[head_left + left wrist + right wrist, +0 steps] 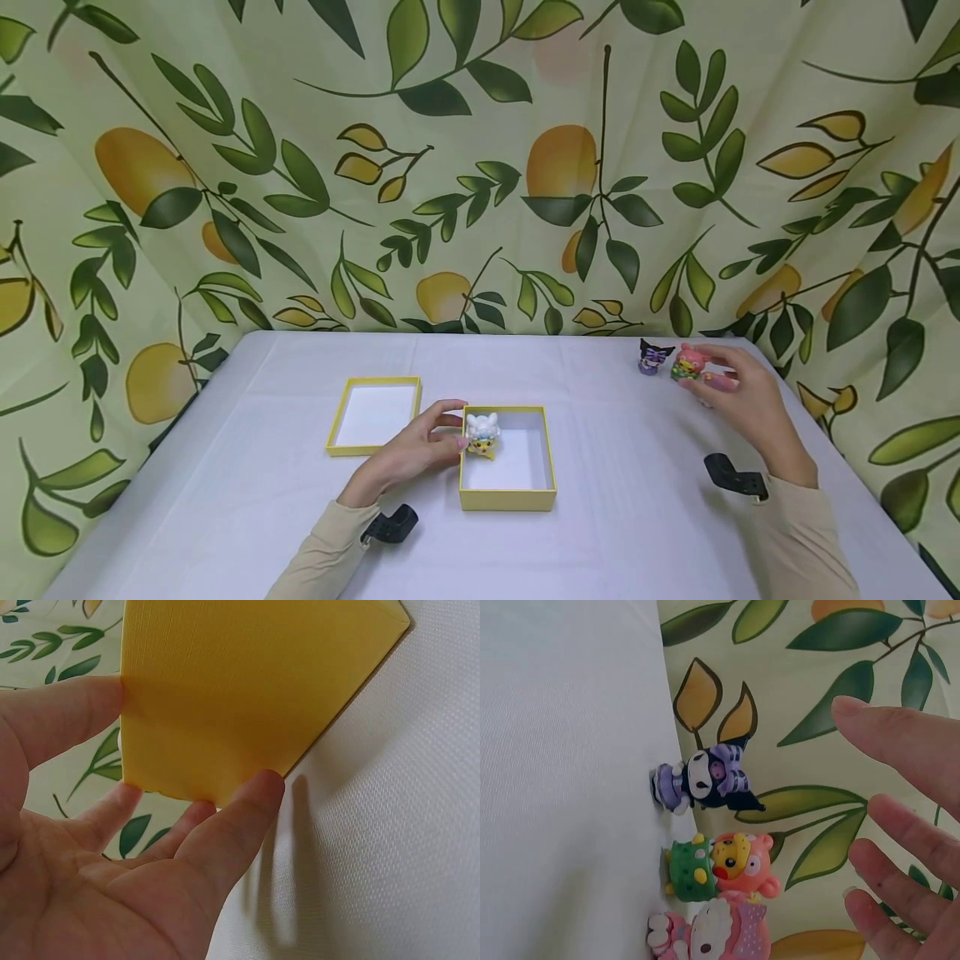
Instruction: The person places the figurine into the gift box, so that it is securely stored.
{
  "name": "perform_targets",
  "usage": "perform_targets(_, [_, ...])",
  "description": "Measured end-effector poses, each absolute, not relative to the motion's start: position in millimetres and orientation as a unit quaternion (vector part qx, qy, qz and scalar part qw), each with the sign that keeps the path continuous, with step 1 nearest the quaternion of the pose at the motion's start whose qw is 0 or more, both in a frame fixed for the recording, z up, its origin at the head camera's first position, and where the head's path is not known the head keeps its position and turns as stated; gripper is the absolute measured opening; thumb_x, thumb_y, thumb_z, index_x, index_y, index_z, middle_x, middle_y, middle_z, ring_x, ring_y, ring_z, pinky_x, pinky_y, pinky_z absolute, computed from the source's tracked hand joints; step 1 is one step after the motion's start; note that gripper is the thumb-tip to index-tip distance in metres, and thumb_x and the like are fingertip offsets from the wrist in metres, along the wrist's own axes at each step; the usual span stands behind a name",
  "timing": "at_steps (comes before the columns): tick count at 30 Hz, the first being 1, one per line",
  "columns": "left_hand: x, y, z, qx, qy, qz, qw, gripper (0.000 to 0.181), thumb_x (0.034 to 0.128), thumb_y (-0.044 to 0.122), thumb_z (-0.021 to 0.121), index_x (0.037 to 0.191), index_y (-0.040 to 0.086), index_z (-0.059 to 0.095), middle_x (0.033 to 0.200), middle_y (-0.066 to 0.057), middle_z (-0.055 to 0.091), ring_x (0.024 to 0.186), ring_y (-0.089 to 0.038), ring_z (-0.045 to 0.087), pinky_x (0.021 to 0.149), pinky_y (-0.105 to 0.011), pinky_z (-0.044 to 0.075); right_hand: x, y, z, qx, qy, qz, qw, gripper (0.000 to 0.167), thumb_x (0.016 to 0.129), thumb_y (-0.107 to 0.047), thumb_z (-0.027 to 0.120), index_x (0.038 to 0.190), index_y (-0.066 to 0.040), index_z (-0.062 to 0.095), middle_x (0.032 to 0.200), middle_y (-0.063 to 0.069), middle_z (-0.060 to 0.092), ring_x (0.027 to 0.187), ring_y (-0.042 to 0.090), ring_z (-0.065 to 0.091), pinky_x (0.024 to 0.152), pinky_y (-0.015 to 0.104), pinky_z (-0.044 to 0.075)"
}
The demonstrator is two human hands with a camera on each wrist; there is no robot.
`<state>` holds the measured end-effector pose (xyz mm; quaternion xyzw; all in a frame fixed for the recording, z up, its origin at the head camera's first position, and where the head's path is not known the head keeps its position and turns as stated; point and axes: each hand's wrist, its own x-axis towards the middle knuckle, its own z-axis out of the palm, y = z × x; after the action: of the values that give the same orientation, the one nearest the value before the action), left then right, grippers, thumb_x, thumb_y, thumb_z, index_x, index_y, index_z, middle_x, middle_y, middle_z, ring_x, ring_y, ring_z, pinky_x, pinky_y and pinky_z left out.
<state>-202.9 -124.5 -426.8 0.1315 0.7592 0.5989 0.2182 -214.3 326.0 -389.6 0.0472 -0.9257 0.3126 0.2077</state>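
Head view: A person's left hand (420, 442) braces a yellow-walled box (507, 500) on a white-covered bench (615, 533), thumb and fingers gripping its left side, as the right hand (753, 404) hovers over toy figurines at the bench's far right. A white-hooded figurine (483, 433) sits inside the box against its left side; a shallow yellow-rimmed lid (375, 451) lies apart to the left. Near the right hand stand a black-eared figurine (651, 359), a pink-hooded figurine (687, 363) and a pink figurine (722, 382) partly behind the fingers.

Left wrist view: The thumb meets the box's rim while the other fingertips take the far corner, steadying it.

Right wrist view: The right hand's fingers are spread and hold nothing, clear of the three toys lined up on the bench, the pink one cut off by the frame.

The step in hand appears to be picking out another figurine for the box; the next move would call for a light pinch on one toy, without toppling its close neighbours.
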Motion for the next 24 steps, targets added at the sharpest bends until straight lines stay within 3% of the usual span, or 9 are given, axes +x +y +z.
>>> perform_targets(3, [-203,-124,-426,0.130,0.760,0.598,0.219,0.063,0.0967,0.015,0.063,0.151,0.005,0.032,0.144,-0.026,0.041,0.121,-0.028,0.059,0.099,-0.035,0.055,-214,329,-391,0.031,-0.930,0.315,0.189,0.056,0.086,-0.022,0.079,0.131,0.001,0.057,0.128,0.030,0.056,0.117,0.046,0.050,0.090,0.043,0.051])
perform_targets(6, [-202,-124,-426,0.131,0.760,0.598,0.218,0.063,0.0966,0.015,0.063,0.151,0.004,0.031,0.144,-0.026,0.041,0.122,-0.028,0.058,0.099,-0.036,0.055,-213,335,-393,0.018,-0.933,0.312,0.178,0.057,0.089,-0.026,0.076,0.134,0.001,0.055,0.133,0.031,0.052,0.119,0.050,0.047,0.090,0.068,0.044])
perform_targets(8, [-202,-124,-425,0.132,0.761,0.597,0.217,0.063,0.0966,0.015,0.063,0.150,0.005,0.032,0.143,-0.026,0.041,0.122,-0.028,0.058,0.098,-0.036,0.055,-213,339,-394,0.016,-0.934,0.306,0.184,0.056,0.089,-0.025,0.075,0.134,0.002,0.055,0.134,0.032,0.052,0.119,0.049,0.047,0.091,0.067,0.044])
perform_targets(12, [-202,-125,-425,0.135,0.762,0.596,0.216,0.062,0.0967,0.016,0.063,0.150,0.006,0.033,0.143,-0.026,0.041,0.123,-0.030,0.058,0.098,-0.036,0.055,-213,348,-396,0.011,-0.935,0.295,0.199,0.054,0.089,-0.022,0.075,0.133,0.002,0.056,0.132,0.030,0.054,0.118,0.047,0.049,0.092,0.031,0.049])
perform_targets(13, [-202,-125,-425,0.135,0.762,0.596,0.216,0.062,0.0967,0.016,0.063,0.150,0.006,0.033,0.144,-0.026,0.041,0.124,-0.030,0.057,0.098,-0.036,0.055,-213,349,-397,0.012,-0.934,0.295,0.202,0.053,0.089,-0.021,0.075,0.133,0.003,0.056,0.131,0.031,0.054,0.117,0.047,0.049,0.091,0.030,0.049])
perform_targets(15, [-203,-125,-425,0.136,0.762,0.595,0.215,0.062,0.0967,0.016,0.063,0.150,0.006,0.033,0.144,-0.026,0.042,0.124,-0.030,0.057,0.098,-0.036,0.055,-213,351,-398,0.009,-0.933,0.297,0.201,0.053,0.089,-0.021,0.075,0.133,0.003,0.056,0.130,0.032,0.054,0.117,0.048,0.049,0.092,0.031,0.049])
perform_targets(19, [-203,-125,-426,0.137,0.762,0.595,0.215,0.062,0.0967,0.017,0.063,0.150,0.006,0.033,0.143,-0.026,0.042,0.124,-0.031,0.057,0.098,-0.036,0.055,-215,354,-402,0.006,-0.933,0.305,0.190,0.053,0.091,-0.021,0.073,0.133,0.005,0.055,0.132,0.034,0.051,0.119,0.050,0.046,0.092,0.067,0.043])
perform_targets(24, [-203,-125,-427,0.136,0.760,0.598,0.216,0.062,0.0965,0.016,0.063,0.150,0.006,0.033,0.143,-0.026,0.041,0.123,-0.029,0.057,0.099,-0.035,0.054,-217,358,-409,-0.002,-0.937,0.306,0.171,0.050,0.094,-0.021,0.069,0.133,0.006,0.054,0.135,0.036,0.049,0.121,0.053,0.043,0.094,0.070,0.040])
